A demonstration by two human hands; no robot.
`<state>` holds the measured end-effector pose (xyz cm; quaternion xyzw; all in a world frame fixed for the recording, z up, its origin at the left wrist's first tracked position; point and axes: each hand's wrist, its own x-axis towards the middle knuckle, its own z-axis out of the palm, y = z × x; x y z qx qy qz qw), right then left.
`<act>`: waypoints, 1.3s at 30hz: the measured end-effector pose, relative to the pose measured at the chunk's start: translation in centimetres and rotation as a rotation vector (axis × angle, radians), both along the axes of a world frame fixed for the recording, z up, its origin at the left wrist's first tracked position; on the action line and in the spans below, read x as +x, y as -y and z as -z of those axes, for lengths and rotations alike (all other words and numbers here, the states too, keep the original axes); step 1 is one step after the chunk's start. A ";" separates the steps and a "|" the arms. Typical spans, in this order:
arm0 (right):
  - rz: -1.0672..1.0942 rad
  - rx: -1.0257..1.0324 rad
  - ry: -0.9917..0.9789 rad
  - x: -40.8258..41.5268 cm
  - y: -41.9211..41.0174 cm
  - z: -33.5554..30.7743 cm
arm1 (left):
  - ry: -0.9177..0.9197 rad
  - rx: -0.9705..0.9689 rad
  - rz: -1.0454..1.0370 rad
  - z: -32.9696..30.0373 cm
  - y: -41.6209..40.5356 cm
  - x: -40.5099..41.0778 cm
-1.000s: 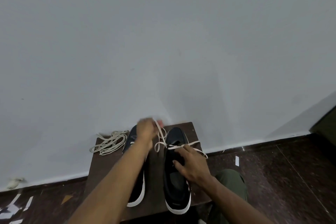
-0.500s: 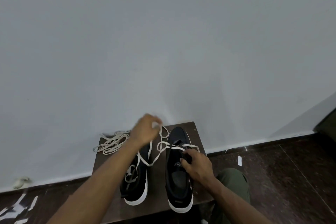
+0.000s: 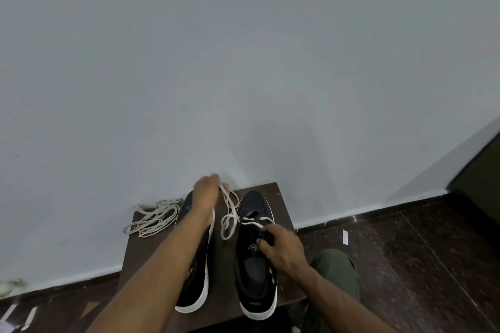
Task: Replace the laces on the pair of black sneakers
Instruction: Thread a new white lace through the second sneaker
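Step in hand, by the look of it: drawing the cream flat lace [image 3: 229, 213] out of the right-hand black white-soled sneaker [image 3: 254, 254], which stands beside its mate [image 3: 195, 273] on the small dark wooden table [image 3: 280, 205]. The left hand [image 3: 207, 192], fingers curled round the lace, holds it raised near the toes. The right hand [image 3: 281, 247] pinches the tongue area, steadying the shoe. Next move likely calls for a straight pull through the remaining eyelets; a loose cream lace bundle [image 3: 154, 217] lies at the table's left corner

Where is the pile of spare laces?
In the head view, the spare laces lie bunched on the far left corner of the small table, by the wall, just left of the left sneaker.
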<state>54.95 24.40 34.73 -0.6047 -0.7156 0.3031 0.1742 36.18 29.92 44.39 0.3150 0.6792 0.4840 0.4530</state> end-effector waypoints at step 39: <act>-0.007 -0.081 -0.498 -2.3 -3.4 -6.1 | -0.348 -0.037 0.509 -10.1 -1.4 -1.0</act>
